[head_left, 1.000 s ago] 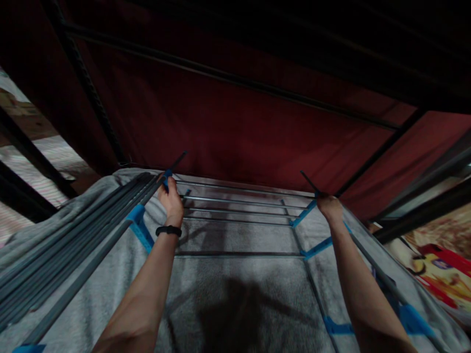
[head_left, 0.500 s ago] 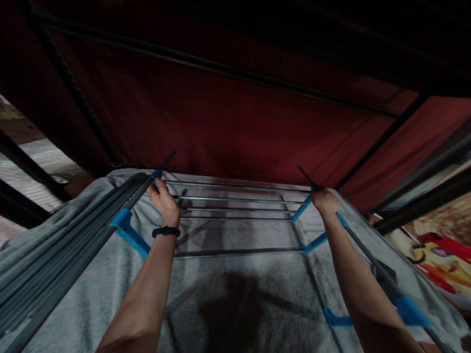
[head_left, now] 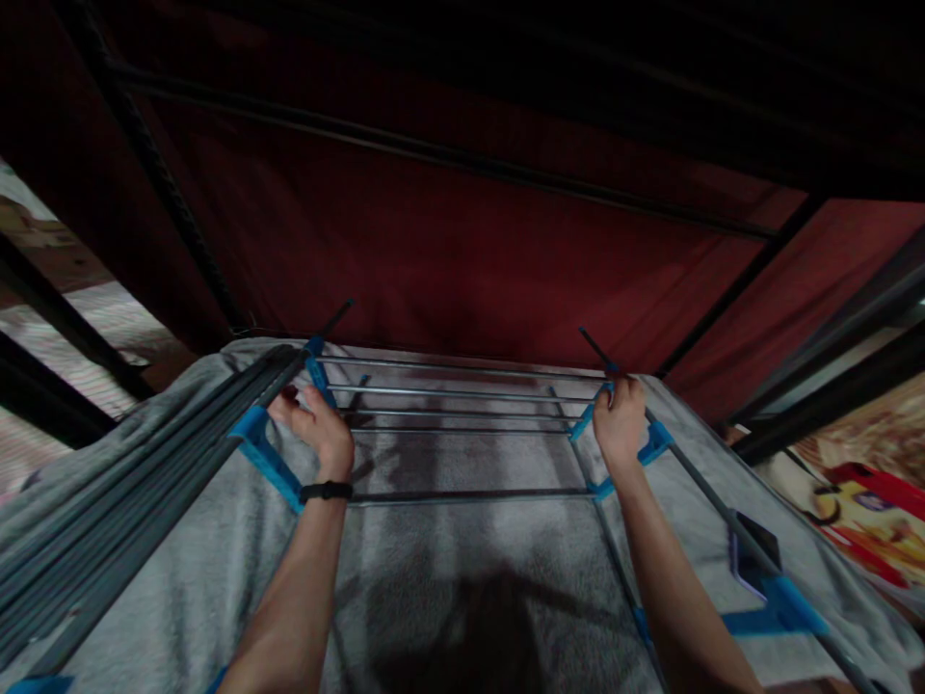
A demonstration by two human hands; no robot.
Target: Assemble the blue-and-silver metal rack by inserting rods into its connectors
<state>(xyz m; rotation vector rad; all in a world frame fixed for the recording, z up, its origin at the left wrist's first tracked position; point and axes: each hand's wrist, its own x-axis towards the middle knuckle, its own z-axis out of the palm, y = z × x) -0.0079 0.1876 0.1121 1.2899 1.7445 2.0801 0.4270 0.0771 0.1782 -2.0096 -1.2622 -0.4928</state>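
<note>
A metal drying rack with silver rails and blue plastic joints stands in front of me, draped with a grey fleece blanket. My left hand, a black band on its wrist, touches the blanket next to the rack's left blue joint, fingers loosely spread. My right hand grips the blue joint at the rack's far right corner. The left wing of dark rails lies over the blanket.
A dark red cloth hangs behind the rack on a black metal frame. Black posts stand at the left. A colourful printed sheet lies at the right. A dark clip sits on the right rail.
Both hands have slid nearer along the rack. The left hand left the far corner and now rests by the blue joint; the right moved slightly inward.
</note>
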